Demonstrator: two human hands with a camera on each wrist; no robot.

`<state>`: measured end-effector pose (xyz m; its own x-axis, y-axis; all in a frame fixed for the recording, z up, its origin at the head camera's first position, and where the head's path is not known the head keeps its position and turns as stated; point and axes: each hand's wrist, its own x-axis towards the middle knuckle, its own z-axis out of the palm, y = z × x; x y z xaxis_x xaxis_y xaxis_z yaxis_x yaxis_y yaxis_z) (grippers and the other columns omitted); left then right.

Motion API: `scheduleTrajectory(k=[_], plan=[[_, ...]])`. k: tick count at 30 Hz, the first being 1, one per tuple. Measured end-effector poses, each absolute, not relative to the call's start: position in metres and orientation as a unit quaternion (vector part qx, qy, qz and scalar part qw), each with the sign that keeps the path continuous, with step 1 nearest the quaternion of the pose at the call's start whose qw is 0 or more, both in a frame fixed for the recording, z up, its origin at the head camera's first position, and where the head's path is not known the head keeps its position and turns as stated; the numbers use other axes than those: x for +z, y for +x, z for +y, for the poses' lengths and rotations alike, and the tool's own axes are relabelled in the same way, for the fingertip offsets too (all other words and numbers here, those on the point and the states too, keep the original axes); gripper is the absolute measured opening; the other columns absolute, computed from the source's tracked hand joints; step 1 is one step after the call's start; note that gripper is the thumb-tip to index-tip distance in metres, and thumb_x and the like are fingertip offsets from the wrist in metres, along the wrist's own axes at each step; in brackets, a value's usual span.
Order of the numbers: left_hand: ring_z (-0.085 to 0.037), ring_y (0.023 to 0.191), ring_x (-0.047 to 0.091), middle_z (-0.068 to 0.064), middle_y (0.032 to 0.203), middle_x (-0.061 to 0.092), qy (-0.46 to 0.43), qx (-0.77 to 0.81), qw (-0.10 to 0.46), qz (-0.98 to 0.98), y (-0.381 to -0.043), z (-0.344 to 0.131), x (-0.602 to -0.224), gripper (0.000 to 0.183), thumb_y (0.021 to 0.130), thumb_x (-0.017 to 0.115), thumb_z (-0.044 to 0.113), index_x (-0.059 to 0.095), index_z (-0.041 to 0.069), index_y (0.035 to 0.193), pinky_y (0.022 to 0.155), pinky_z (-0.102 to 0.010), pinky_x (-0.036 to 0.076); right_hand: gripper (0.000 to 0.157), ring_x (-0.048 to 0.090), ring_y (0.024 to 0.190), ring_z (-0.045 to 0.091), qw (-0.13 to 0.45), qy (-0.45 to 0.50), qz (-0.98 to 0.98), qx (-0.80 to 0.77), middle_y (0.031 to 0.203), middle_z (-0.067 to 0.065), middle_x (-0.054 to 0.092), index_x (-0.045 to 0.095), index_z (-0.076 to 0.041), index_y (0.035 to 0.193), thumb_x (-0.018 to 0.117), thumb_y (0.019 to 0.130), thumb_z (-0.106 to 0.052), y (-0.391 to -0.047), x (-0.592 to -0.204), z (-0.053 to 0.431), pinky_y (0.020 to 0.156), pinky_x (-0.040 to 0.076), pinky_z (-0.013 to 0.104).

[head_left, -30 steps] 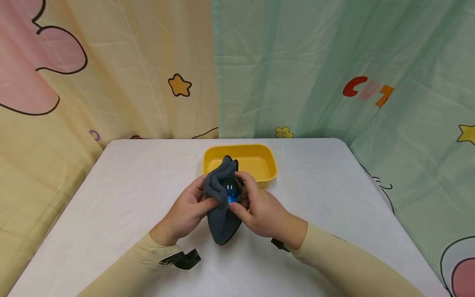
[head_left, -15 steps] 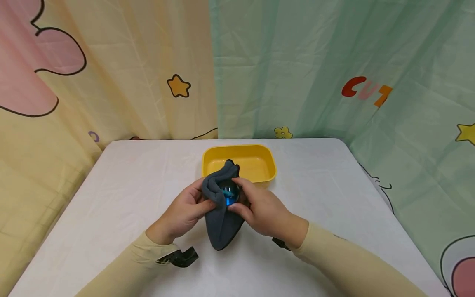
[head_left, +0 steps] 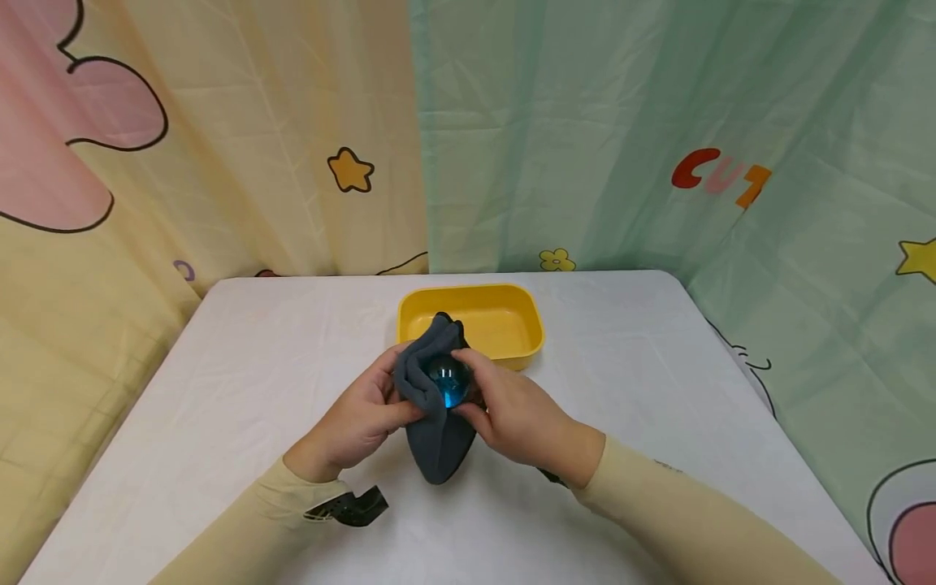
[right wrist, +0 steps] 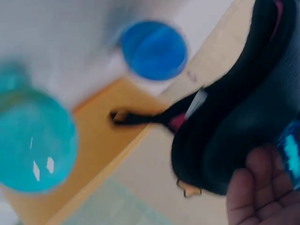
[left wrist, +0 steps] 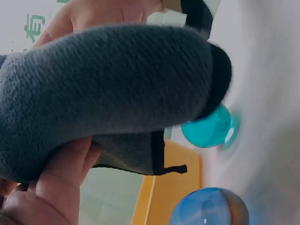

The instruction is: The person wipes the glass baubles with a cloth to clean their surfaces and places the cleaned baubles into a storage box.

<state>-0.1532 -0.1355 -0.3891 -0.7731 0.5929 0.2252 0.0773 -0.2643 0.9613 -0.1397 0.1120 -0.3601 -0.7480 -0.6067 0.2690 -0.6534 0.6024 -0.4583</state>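
In the head view my left hand pinches a dark grey fleecy cloth, thumb on the near side. The cloth has black edging and hangs in a fold below the fingers. A clear blue glass ball lies against the cloth, partly wrapped by it. My right hand grips this ball from the right between thumb and fingers. The right wrist view shows a sliver of the ball beside the fingers. A small black loop sticks out from the cloth's edge there.
A yellow tray stands behind the hands on the white table. The left wrist view shows a teal ball and a blue ball near the tray; cloth and hands hide them in the head view. Printed curtains hang behind.
Both hands, the cloth and the ball have shifted slightly left. More of the ball shows beside the cloth's fold now. The tray has stayed in place.
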Motion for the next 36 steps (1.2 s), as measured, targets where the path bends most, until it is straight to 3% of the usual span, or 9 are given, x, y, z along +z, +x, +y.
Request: scheduleTrajectory(k=[5, 9, 12, 14, 17, 23, 27, 32, 36], plan=[[-0.013, 0.128, 0.065, -0.004, 0.152, 0.055, 0.292, 0.729, 0.161, 0.598, -0.152, -0.136, -0.386, 0.067, 0.103, 0.064, 0.0, 0.029, 0.0, 0.161, 0.104, -0.029, 0.057, 0.068, 0.071, 0.115, 0.024, 0.118, 0.383, -0.895, 0.196, 0.131, 0.012, 0.071, 0.048, 0.001, 0.148, 0.077, 0.096, -0.031, -0.146, -0.359, 0.116, 0.103, 0.059, 0.038], [-0.012, 0.128, 0.064, -0.003, 0.151, 0.056, 0.295, 0.724, 0.147, 0.607, -0.151, -0.133, -0.386, 0.067, 0.102, 0.066, 0.001, 0.032, -0.002, 0.159, 0.105, -0.028, 0.056, 0.055, 0.069, 0.094, 0.016, 0.035, 0.34, -0.898, 0.276, 0.111, 0.004, 0.073, 0.054, -0.001, 0.143, 0.071, 0.101, -0.032, -0.143, -0.36, 0.115, 0.087, 0.061, 0.029], [-0.012, 0.127, 0.064, -0.001, 0.148, 0.057, 0.295, 0.722, 0.14, 0.61, -0.15, -0.132, -0.387, 0.068, 0.1, 0.069, 0.002, 0.033, -0.004, 0.158, 0.104, -0.026, 0.056, 0.034, 0.058, 0.077, 0.013, -0.043, 0.28, -0.887, 0.365, 0.088, -0.002, 0.064, 0.062, -0.005, 0.131, 0.061, 0.108, -0.031, -0.141, -0.362, 0.112, 0.07, 0.055, 0.025], [-0.011, 0.127, 0.064, -0.001, 0.147, 0.058, 0.292, 0.725, 0.137, 0.609, -0.149, -0.131, -0.389, 0.068, 0.1, 0.07, 0.002, 0.034, -0.005, 0.157, 0.104, -0.026, 0.056, 0.029, 0.056, 0.077, 0.013, -0.06, 0.259, -0.878, 0.398, 0.083, -0.002, 0.06, 0.065, -0.007, 0.126, 0.056, 0.11, -0.031, -0.14, -0.365, 0.11, 0.068, 0.052, 0.025], [-0.011, 0.128, 0.064, -0.001, 0.148, 0.057, 0.281, 0.73, 0.133, 0.608, -0.149, -0.129, -0.391, 0.067, 0.1, 0.07, 0.002, 0.035, -0.004, 0.157, 0.104, -0.026, 0.056, 0.038, 0.059, 0.081, 0.01, -0.045, 0.266, -0.872, 0.408, 0.092, -0.002, 0.065, 0.058, -0.004, 0.139, 0.055, 0.111, -0.029, -0.138, -0.368, 0.108, 0.074, 0.055, 0.024], [-0.011, 0.129, 0.064, -0.005, 0.153, 0.054, 0.278, 0.735, 0.135, 0.603, -0.15, -0.131, -0.391, 0.066, 0.103, 0.066, 0.006, 0.032, 0.0, 0.16, 0.103, -0.028, 0.057, 0.074, 0.068, 0.088, 0.013, -0.005, 0.317, -0.888, 0.335, 0.114, 0.005, 0.07, 0.024, -0.004, 0.16, 0.069, 0.104, -0.021, -0.138, -0.364, 0.109, 0.08, 0.061, 0.028], [-0.01, 0.13, 0.064, -0.002, 0.153, 0.054, 0.276, 0.738, 0.144, 0.599, -0.152, -0.134, -0.389, 0.067, 0.104, 0.065, 0.007, 0.029, -0.001, 0.16, 0.103, -0.028, 0.057, 0.071, 0.072, 0.103, 0.019, 0.034, 0.356, -0.904, 0.236, 0.129, 0.01, 0.071, 0.034, -0.004, 0.157, 0.073, 0.101, -0.022, -0.144, -0.359, 0.112, 0.095, 0.062, 0.035], [-0.009, 0.131, 0.063, 0.001, 0.152, 0.056, 0.276, 0.736, 0.145, 0.601, -0.152, -0.134, -0.389, 0.067, 0.103, 0.065, 0.004, 0.03, -0.003, 0.16, 0.103, -0.027, 0.057, 0.065, 0.072, 0.098, 0.019, 0.097, 0.381, -0.903, 0.174, 0.119, 0.007, 0.075, 0.047, -0.003, 0.15, 0.076, 0.098, -0.029, -0.149, -0.356, 0.115, 0.092, 0.062, 0.034], [-0.009, 0.13, 0.064, 0.001, 0.149, 0.057, 0.276, 0.731, 0.138, 0.608, -0.151, -0.133, -0.39, 0.065, 0.102, 0.067, 0.003, 0.034, -0.003, 0.158, 0.104, -0.027, 0.057, 0.055, 0.066, 0.082, 0.011, 0.023, 0.343, -0.9, 0.266, 0.099, 0.0, 0.073, 0.051, -0.003, 0.145, 0.072, 0.101, -0.03, -0.147, -0.358, 0.114, 0.077, 0.06, 0.026]])
